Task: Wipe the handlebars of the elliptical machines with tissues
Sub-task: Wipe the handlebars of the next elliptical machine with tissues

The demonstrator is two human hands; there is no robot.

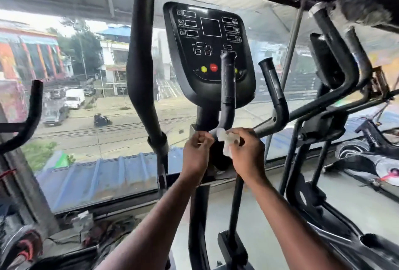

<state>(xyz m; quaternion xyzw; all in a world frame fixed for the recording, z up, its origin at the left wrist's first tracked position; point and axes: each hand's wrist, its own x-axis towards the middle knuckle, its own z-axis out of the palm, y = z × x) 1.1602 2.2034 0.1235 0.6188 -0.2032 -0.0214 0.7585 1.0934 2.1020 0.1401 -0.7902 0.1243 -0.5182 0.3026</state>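
A black elliptical machine stands right in front of me, its console (208, 51) facing me. Two short fixed handlebars rise below the console: the left one (227, 88) and the right one (275, 94). A crumpled white tissue (227, 142) is pressed against the base of the left handlebar. My right hand (246, 150) is shut on the tissue. My left hand (197, 153) pinches the tissue's left end beside the bar. The tall left moving handlebar (141, 58) runs up past the console.
A second elliptical (336, 88) stands close on the right with its own bars. Another curved handle (32, 116) is at the far left. A large window (86, 105) looks onto a street. Clutter lies on the sill at lower left (86, 224).
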